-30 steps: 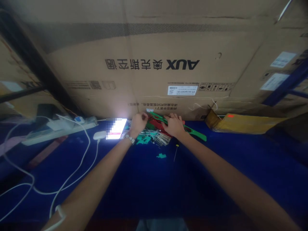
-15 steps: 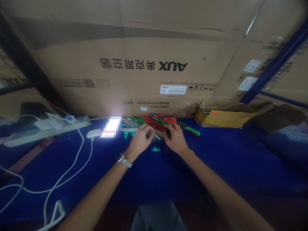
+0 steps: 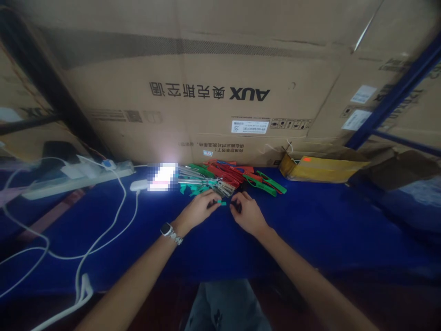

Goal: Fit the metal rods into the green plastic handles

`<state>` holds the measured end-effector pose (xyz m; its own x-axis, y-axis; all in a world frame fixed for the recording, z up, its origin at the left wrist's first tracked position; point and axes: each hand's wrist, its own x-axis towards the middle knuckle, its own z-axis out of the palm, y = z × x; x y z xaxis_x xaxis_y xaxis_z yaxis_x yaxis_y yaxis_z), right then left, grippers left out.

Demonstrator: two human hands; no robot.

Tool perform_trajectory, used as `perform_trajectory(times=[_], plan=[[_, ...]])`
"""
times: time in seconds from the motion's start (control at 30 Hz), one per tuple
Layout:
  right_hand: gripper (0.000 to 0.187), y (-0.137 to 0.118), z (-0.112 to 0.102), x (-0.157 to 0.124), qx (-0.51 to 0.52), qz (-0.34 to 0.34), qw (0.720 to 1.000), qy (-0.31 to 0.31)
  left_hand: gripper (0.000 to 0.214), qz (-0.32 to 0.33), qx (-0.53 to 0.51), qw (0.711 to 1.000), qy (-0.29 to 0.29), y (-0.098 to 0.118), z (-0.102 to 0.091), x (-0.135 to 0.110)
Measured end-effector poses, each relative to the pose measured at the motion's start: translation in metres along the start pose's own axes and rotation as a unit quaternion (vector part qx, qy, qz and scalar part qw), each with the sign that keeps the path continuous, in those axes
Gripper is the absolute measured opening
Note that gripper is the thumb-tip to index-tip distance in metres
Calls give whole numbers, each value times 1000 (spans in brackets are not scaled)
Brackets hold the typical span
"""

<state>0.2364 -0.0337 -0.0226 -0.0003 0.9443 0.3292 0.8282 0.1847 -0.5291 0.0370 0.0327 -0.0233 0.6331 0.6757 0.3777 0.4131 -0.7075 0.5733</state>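
Note:
My left hand point(image 3: 198, 211), with a watch on its wrist, rests on the blue table cover point(image 3: 310, 230) and pinches a small teal plastic piece point(image 3: 222, 202) at its fingertips. My right hand point(image 3: 246, 212) lies close beside it, fingers curled around a small dark part point(image 3: 234, 204) that I cannot make out. Just beyond both hands lies a pile of red and green plastic handles point(image 3: 241, 177) and several shiny metal rods point(image 3: 203, 181).
A lit phone point(image 3: 161, 177) lies left of the pile beside a white charger point(image 3: 138, 185). White cables point(image 3: 103, 234) and a power strip point(image 3: 72, 181) sit at the left. Big cardboard boxes point(image 3: 206, 92) wall the back. A yellow packet point(image 3: 320, 169) lies at the right.
Both hands have drawn back from the pile toward me. The left now pinches a teal piece and the right holds a small dark part.

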Motion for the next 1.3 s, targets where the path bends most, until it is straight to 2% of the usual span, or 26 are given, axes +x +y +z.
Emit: perform_trajectory(times=[0.13, 0.27, 0.4, 0.53, 0.63, 0.73, 0.83, 0.9, 1.03, 1.13, 1.3], plan=[[13, -3, 1, 5, 21, -26, 999, 15, 14, -22, -19, 999, 33, -3, -4, -1], [17, -13, 4, 19, 26, -82, 996, -6, 15, -43, -82, 993, 77, -5, -2, -3], [3, -25, 6, 32, -4, -122, 993, -4, 21, -93, -184, 968, 143, -12, 1, -3], [9, -26, 3, 45, -73, -194, 978, 18, 29, -144, -250, 940, 182, -18, 1, 6], [10, -20, 0, 65, -115, -202, 972, 22, 28, -150, -199, 945, 213, -17, -5, 22], [9, -11, -2, 92, -143, -150, 978, 31, 20, -120, -125, 959, 226, -14, -13, 37], [10, -7, -1, 116, -146, -109, 983, 19, 16, -88, -71, 963, 245, -15, -20, 38], [9, -9, 1, 123, -134, -106, 985, 12, 16, -76, -46, 963, 256, -18, -26, 31], [8, -24, 8, 112, -95, -158, 983, 6, 19, -103, -34, 955, 277, -28, -43, 14], [10, -34, 19, 93, -94, -210, 973, -27, 21, -134, -27, 945, 297, -34, -53, 9], [15, -39, 32, 71, -127, -218, 967, -46, 25, -124, -9, 955, 268, -36, -55, 9]])
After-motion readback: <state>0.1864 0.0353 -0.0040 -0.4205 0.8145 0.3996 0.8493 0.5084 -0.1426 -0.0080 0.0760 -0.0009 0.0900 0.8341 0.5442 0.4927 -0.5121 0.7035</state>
